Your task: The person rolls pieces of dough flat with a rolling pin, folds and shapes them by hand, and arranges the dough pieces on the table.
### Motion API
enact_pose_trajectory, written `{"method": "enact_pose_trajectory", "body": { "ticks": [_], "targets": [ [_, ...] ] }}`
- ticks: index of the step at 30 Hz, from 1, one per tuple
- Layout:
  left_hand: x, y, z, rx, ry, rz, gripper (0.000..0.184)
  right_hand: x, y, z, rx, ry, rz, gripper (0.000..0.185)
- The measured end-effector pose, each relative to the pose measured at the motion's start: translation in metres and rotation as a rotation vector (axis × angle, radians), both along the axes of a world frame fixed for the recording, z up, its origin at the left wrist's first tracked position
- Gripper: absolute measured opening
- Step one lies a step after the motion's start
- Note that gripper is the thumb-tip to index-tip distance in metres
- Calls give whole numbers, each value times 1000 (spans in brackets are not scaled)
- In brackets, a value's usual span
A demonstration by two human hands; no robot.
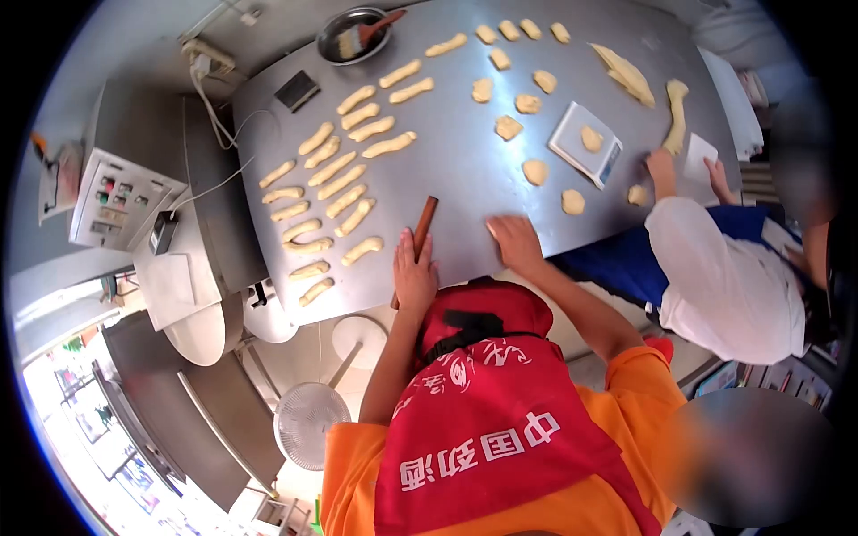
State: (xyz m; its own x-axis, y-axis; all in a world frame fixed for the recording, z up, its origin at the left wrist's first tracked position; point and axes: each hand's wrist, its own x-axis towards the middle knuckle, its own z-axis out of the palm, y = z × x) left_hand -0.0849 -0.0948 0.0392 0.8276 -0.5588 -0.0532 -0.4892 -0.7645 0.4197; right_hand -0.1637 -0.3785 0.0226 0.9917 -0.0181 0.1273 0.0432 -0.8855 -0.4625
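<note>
My left hand (416,275) lies over a brown wooden rolling pin (427,217), which slants across the metal table (465,179) near its front edge. The pin's far end sticks out past my fingers. To the right, my right hand (516,241) rests low on the tabletop, fingers extended and slightly blurred, with nothing visible in it. Rows of rolled dough strips (341,181) cover the left side of the table. Short dough pieces (534,171) are spread beyond and right of my right hand.
A white scale (585,146) bears one dough piece. At the right, a co-worker's hand (661,170) touches a long dough strip (677,116); their other hand is near a white card (700,158). A metal bowl (355,36) with a brush and a dark block (297,91) stand at the back.
</note>
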Motion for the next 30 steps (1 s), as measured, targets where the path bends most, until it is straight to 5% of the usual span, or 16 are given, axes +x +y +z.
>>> {"method": "enact_pose_trajectory", "body": {
  "ticks": [2,5,7,11,14,22,27,30],
  "targets": [
    [5,4,0,-31,31,3,79,-44,18,-11,-258,5,62,66],
    [6,4,11,-24,115,7,81,3,37,17,-80,134,-19,88],
    [11,4,9,-8,90,-4,82,93,24,16,-207,131,-59,98],
    [6,7,16,13,124,-19,80,224,-13,17,-232,-217,-177,87],
    [5,4,12,5,122,-4,78,225,-6,-6,-242,-205,-361,83],
    [5,9,4,-84,147,20,82,-28,77,13,-55,96,-102,89],
    [6,15,-8,-159,136,-7,82,-7,59,35,-246,2,-180,64],
    [5,17,-9,-167,136,-20,81,9,37,-4,-51,64,-179,41]
  ]
}}
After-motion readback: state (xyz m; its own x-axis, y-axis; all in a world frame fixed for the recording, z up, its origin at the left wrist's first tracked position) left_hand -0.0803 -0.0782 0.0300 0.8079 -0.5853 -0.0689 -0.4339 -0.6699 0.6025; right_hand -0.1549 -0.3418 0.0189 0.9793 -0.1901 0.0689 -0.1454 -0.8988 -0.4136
